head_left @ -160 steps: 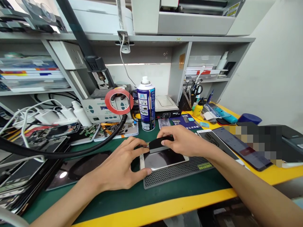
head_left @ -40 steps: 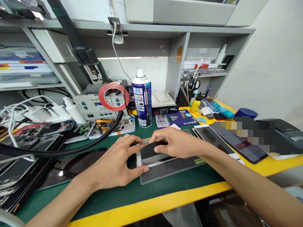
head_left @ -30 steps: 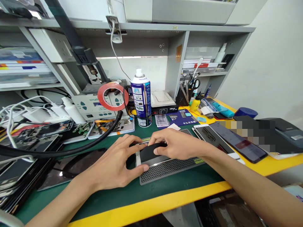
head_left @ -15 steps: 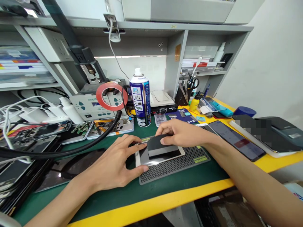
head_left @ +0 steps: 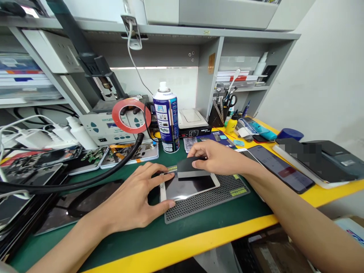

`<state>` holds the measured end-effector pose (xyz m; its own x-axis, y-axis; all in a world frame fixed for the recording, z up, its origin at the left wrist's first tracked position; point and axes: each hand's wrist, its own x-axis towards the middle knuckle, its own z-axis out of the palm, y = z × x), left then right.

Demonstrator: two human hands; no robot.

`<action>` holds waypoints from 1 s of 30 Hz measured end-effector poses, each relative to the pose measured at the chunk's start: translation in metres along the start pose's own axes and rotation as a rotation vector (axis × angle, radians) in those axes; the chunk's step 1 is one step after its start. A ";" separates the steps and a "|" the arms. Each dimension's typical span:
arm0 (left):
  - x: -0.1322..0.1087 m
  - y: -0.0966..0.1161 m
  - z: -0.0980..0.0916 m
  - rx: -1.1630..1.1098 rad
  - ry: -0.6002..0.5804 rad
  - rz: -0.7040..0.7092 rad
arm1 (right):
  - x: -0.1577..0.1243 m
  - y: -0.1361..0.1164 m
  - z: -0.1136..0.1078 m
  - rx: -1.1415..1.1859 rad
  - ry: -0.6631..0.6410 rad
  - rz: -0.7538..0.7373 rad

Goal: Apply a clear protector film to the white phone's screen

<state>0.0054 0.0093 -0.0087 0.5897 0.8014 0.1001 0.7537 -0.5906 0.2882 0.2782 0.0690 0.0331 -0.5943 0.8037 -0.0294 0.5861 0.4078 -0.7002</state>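
A white-framed phone (head_left: 187,189) lies screen up on a grey perforated mat (head_left: 204,199). My left hand (head_left: 139,193) rests at the phone's left end, fingers spread, with fingertips at its upper edge and the thumb near its lower left corner. Between the thumb and fingers of my right hand (head_left: 212,157) is a dark grey flat block (head_left: 190,168), tilted over the upper part of the screen. Its lighter edge faces me. The curled fingers behind the block are partly hidden.
A blue spray can (head_left: 165,121) stands behind the phone. A black hose (head_left: 113,172) arches at the left over dark panels. More phones (head_left: 280,168) lie at the right. A pen holder (head_left: 218,113) and yellow bottle (head_left: 231,125) stand at the back.
The dark block has moved up towards the phone's far edge and tipped, uncovering more of the screen. My right hand has shifted with it. My left hand keeps its place on the phone.
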 end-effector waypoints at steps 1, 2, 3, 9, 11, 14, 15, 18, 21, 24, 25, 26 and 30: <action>0.000 0.000 0.000 0.000 -0.004 -0.004 | 0.000 0.000 0.000 0.001 0.001 -0.002; 0.000 -0.001 0.000 -0.001 -0.008 -0.006 | 0.000 0.000 0.000 0.002 0.002 -0.004; -0.001 -0.001 0.000 -0.002 -0.011 -0.007 | 0.000 0.001 0.001 0.003 0.003 -0.006; -0.001 -0.001 0.001 0.002 -0.024 -0.011 | 0.000 0.004 0.002 -0.001 0.025 -0.020; -0.001 -0.001 0.001 0.005 -0.037 -0.018 | 0.000 0.005 0.002 -0.001 0.028 -0.020; 0.000 0.000 0.001 0.005 -0.045 -0.021 | -0.002 0.004 0.000 -0.015 0.047 -0.047; 0.000 0.000 0.001 0.004 -0.044 -0.019 | -0.003 0.002 0.000 -0.029 0.053 -0.070; 0.001 0.001 0.001 0.003 -0.040 -0.011 | -0.008 -0.005 0.001 -0.092 0.077 -0.146; 0.001 0.002 0.001 0.000 -0.029 -0.003 | -0.015 -0.014 0.006 -0.240 0.117 -0.180; 0.000 0.003 0.000 -0.003 -0.012 -0.013 | -0.023 -0.021 0.013 -0.436 0.121 -0.214; 0.000 0.004 -0.001 -0.004 -0.007 -0.017 | -0.026 -0.023 0.015 -0.481 0.104 -0.224; -0.001 0.005 -0.002 -0.007 -0.005 -0.020 | -0.029 -0.024 0.016 -0.513 0.078 -0.230; -0.002 0.007 -0.005 -0.024 -0.014 -0.032 | -0.040 -0.026 0.022 -0.591 -0.028 -0.224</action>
<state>0.0080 0.0042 -0.0026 0.5696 0.8183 0.0767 0.7651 -0.5620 0.3142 0.2747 0.0168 0.0366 -0.7472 0.6629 0.0479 0.6463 0.7416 -0.1796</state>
